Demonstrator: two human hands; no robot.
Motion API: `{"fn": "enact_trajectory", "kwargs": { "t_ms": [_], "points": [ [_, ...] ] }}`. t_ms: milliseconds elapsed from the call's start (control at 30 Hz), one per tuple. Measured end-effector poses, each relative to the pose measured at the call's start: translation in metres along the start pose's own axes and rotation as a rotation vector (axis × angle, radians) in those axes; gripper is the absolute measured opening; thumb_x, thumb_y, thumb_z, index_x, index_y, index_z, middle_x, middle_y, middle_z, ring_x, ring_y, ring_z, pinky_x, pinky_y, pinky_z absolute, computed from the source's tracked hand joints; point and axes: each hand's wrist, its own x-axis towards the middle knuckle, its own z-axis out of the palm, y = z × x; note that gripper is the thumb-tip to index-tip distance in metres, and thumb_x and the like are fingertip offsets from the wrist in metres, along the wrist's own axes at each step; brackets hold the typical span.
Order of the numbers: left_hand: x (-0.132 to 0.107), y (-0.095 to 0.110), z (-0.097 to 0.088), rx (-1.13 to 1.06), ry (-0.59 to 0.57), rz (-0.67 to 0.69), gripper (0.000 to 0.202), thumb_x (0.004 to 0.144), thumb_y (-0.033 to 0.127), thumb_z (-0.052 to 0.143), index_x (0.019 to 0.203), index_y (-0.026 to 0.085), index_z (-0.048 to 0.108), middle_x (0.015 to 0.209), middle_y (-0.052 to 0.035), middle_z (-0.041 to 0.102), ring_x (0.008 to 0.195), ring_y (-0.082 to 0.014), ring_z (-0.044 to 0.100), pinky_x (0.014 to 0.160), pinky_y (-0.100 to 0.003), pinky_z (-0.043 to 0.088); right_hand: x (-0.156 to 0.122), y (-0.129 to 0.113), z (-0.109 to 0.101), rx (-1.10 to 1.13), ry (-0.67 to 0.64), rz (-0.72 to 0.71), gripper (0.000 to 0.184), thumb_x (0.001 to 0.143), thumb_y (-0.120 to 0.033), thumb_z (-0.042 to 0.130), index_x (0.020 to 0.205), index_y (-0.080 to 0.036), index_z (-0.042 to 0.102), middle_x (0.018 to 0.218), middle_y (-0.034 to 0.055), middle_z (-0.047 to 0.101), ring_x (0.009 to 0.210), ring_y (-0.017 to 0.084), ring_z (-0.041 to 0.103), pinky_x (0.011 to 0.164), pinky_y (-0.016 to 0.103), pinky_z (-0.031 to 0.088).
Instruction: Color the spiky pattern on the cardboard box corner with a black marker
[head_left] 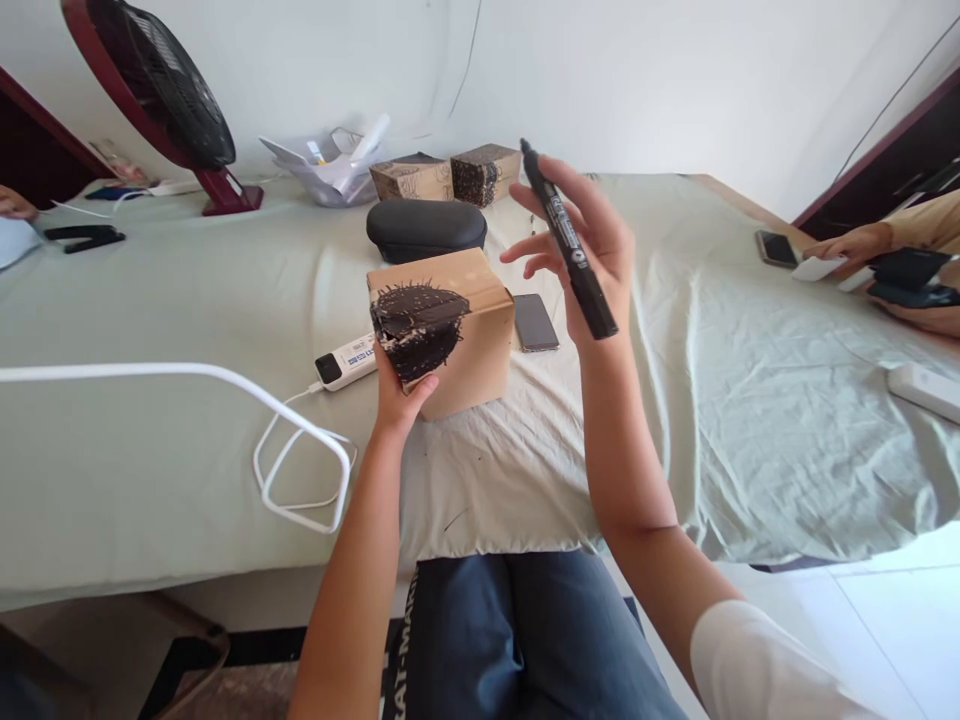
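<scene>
A cardboard box [472, 340] stands on the cloth in front of me, with a dark, spiky-edged scribbled patch over one corner. My left hand [401, 395] grips that box at its lower left corner, the thumb on its front side. Raised to the right of the box, my right hand [592, 235] holds a black marker [562, 235] that slants with its narrow end up and away from me. Behind the box lies a black hard case [426, 228]. A phone [535, 322] rests flat to the right of the box.
Left of the box are a white power strip [346, 362] and a bent white tube [187, 369]. Further back stand a fan [172, 90], a plastic basket [337, 185] and two cardboard boxes [480, 172]. Another person's hands [851, 245] are at the right edge, near a phone [776, 248].
</scene>
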Motion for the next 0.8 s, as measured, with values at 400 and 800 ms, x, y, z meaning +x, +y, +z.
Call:
{"fn": "enact_trajectory", "kwargs": {
  "t_ms": [400,800],
  "points": [
    [-0.022,0.008,0.015,0.45,0.68,0.765,0.095,0.062,0.094,0.067,0.129,0.028,0.052,0.115,-0.0107,0.046,0.115,-0.0375,0.051,0.106,-0.063,0.044,-0.02,-0.017,0.039,0.647,-0.066,0.259,0.027,0.094,-0.042,0.062,0.08,-0.026,0.044,0.061,-0.0105,0.027,0.043,0.007,0.013,0.039,0.024,0.012],
    [-0.045,0.036,0.038,0.221,0.069,0.291,0.062,0.103,0.069,0.036,0.063,0.025,0.051,0.053,-0.0033,0.048,0.048,-0.0196,0.048,0.052,-0.036,0.036,-0.039,-0.008,0.08,0.507,-0.082,0.328,0.059,0.091,-0.072,0.058,0.069,-0.029,0.024,0.053,-0.0109,0.016,0.046,0.011,0.012,0.044,0.028,0.017]
  ]
}}
